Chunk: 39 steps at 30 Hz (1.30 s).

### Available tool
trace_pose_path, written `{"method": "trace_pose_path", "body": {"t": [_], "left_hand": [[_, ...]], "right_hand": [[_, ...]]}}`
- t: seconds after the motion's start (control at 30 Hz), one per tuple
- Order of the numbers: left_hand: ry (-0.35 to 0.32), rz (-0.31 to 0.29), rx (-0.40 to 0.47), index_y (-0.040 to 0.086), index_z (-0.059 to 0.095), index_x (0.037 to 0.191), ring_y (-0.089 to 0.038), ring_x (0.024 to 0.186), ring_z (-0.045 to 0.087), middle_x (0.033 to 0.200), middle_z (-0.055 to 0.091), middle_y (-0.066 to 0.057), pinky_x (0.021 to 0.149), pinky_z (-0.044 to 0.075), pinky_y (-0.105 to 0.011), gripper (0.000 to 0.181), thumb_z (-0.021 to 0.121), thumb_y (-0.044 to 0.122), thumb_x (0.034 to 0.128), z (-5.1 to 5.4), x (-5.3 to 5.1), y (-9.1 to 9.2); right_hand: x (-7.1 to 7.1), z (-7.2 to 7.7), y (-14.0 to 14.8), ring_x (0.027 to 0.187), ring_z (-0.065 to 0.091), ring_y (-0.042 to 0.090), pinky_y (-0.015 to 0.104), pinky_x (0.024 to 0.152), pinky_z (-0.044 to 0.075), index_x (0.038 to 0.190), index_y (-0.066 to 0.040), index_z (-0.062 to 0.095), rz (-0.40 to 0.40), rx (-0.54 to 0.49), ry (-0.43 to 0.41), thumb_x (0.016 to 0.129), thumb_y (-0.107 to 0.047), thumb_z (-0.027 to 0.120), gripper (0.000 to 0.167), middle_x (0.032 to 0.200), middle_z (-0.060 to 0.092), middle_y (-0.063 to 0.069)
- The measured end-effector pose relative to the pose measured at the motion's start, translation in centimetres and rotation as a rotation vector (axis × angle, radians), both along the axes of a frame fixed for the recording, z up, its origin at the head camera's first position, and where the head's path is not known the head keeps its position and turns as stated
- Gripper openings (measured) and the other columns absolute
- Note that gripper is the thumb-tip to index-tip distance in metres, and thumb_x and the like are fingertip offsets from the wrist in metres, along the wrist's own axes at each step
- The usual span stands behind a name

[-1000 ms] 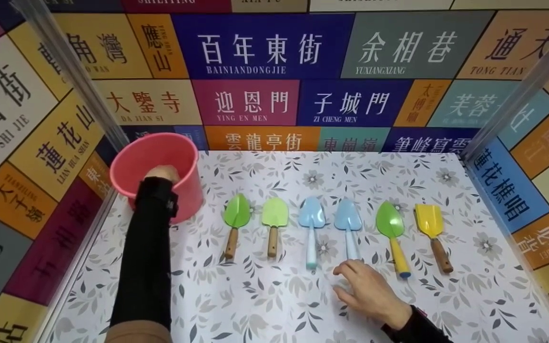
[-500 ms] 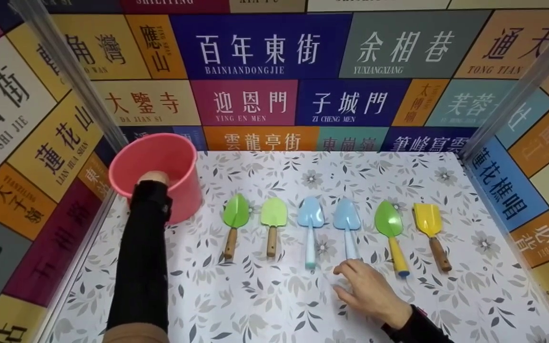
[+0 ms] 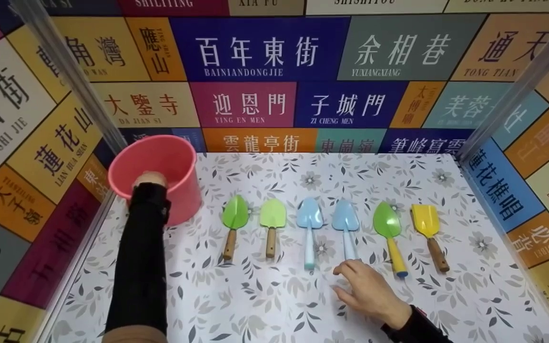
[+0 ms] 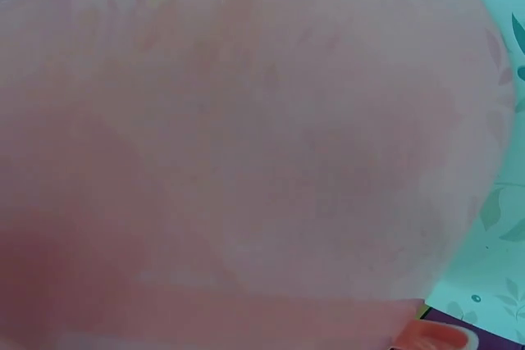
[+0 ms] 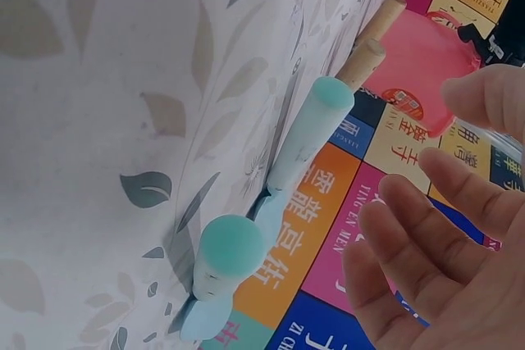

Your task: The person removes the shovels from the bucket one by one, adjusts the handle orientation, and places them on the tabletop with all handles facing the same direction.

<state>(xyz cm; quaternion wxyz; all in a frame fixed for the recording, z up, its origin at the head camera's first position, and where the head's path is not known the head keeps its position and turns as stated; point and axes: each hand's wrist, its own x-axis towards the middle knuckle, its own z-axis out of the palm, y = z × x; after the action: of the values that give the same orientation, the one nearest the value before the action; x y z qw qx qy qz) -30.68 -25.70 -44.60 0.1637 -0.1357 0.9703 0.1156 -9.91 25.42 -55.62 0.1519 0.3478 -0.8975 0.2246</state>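
Note:
My left hand (image 3: 152,178) reaches down into the pink bucket (image 3: 184,197) at the left; its fingers are hidden behind the wrist and sleeve. In the left wrist view the bucket's wall (image 4: 271,153) fills nearly everything, blurred. My right hand (image 3: 374,293) hovers with loosely bent fingers and nothing in them, close to the handle end of the right-hand blue trowel (image 3: 346,215). Beside that lies the other blue trowel (image 3: 310,214). In the right wrist view, the right hand's fingers (image 5: 426,235) are spread apart, away from the blue trowels' pale handles (image 5: 308,137).
Left of the blue trowels lie a dark green trowel (image 3: 235,212) and a light green trowel (image 3: 273,213), both wooden-handled. To the right are a green trowel with a yellow handle (image 3: 387,220) and a yellow flat-ended shovel (image 3: 426,220). Sign-printed walls (image 3: 260,47) enclose the table.
My left hand and forearm have shifted slightly left and towards me inside the bucket. The right hand and the row of trowels stay as they were.

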Motion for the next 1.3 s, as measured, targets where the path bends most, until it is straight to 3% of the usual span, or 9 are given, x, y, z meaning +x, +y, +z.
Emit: {"method": "trace_pose_path", "body": {"t": [0.17,0.4,0.53,0.73,0.93,1.07,1.2,1.3], "left_hand": [[0.044,0.012,-0.032,-0.012,0.066,0.118,-0.051,0.121,0.065,0.132,0.063,-0.037,0.097,0.055,-0.062,0.028,0.047,0.001,0.1017,0.5,0.4,0.1],[0.091,0.018,-0.062,-0.014,0.062,0.131,-0.055,0.123,0.062,0.136,0.059,-0.038,0.099,0.054,-0.066,0.039,0.036,0.0,0.1058,1.7,0.5,-0.1],[0.134,-0.043,-0.068,-0.016,0.06,0.132,-0.057,0.122,0.061,0.136,0.056,-0.04,0.098,0.053,-0.07,0.038,0.051,0.001,0.0993,3.1,1.2,0.0],[0.227,-0.142,-0.047,-0.019,0.064,0.117,-0.057,0.108,0.067,0.123,0.062,-0.043,0.091,0.057,-0.069,0.037,0.07,0.0,0.0862,4.8,2.6,-0.1],[0.296,-0.207,-0.02,-0.02,0.065,0.113,-0.056,0.099,0.07,0.112,0.067,-0.042,0.086,0.059,-0.066,0.035,0.074,0.002,0.0875,5.8,4.2,-0.7],[0.345,-0.247,0.026,-0.021,0.067,0.108,-0.054,0.097,0.071,0.107,0.069,-0.04,0.089,0.059,-0.064,0.036,0.079,0.007,0.0882,6.2,5.4,-1.4],[0.43,-0.245,0.062,-0.012,0.065,0.08,-0.047,0.082,0.071,0.084,0.069,-0.031,0.077,0.06,-0.06,0.025,0.078,0.008,0.087,6.3,6.7,-2.1],[0.502,-0.243,0.087,0.002,0.054,0.062,-0.038,0.065,0.066,0.064,0.06,-0.016,0.06,0.055,-0.05,0.034,0.077,0.007,0.0868,6.0,7.5,-2.5]], "right_hand": [[-0.1,-0.2,0.1,0.084,0.062,0.02,0.033,0.069,0.054,0.104,-0.011,0.066,0.013,-0.018,0.047,0.076,-0.011,0.089,0.036,0.098,0.064,-0.001],[0.0,-0.2,0.2,0.086,0.063,0.02,0.034,0.071,0.055,0.104,-0.011,0.067,0.004,-0.021,0.019,0.078,-0.013,0.09,0.034,0.099,0.065,-0.001],[0.1,0.0,0.2,0.086,0.063,0.019,0.034,0.071,0.055,0.104,-0.011,0.067,0.001,-0.028,0.012,0.079,-0.013,0.089,0.034,0.099,0.064,-0.001],[0.2,0.2,0.2,0.088,0.064,0.018,0.035,0.074,0.057,0.104,-0.01,0.067,-0.003,-0.036,0.017,0.077,-0.011,0.089,0.035,0.1,0.065,-0.001],[0.3,0.3,0.4,0.091,0.064,0.018,0.036,0.077,0.058,0.105,-0.01,0.067,-0.026,-0.034,-0.02,0.08,-0.012,0.089,0.033,0.101,0.065,-0.002],[0.3,0.3,0.6,0.09,0.064,0.019,0.036,0.076,0.057,0.105,-0.01,0.067,-0.02,-0.038,0.024,0.078,-0.011,0.089,0.034,0.101,0.065,-0.001],[0.2,0.3,0.7,0.088,0.063,0.02,0.036,0.074,0.057,0.104,-0.01,0.067,-0.003,-0.053,0.059,0.077,-0.009,0.088,0.034,0.1,0.065,0.0],[0.1,0.5,1.0,0.087,0.062,0.017,0.034,0.074,0.057,0.104,-0.01,0.067,0.0,-0.05,0.054,0.078,-0.009,0.086,0.032,0.1,0.065,-0.001]]}}
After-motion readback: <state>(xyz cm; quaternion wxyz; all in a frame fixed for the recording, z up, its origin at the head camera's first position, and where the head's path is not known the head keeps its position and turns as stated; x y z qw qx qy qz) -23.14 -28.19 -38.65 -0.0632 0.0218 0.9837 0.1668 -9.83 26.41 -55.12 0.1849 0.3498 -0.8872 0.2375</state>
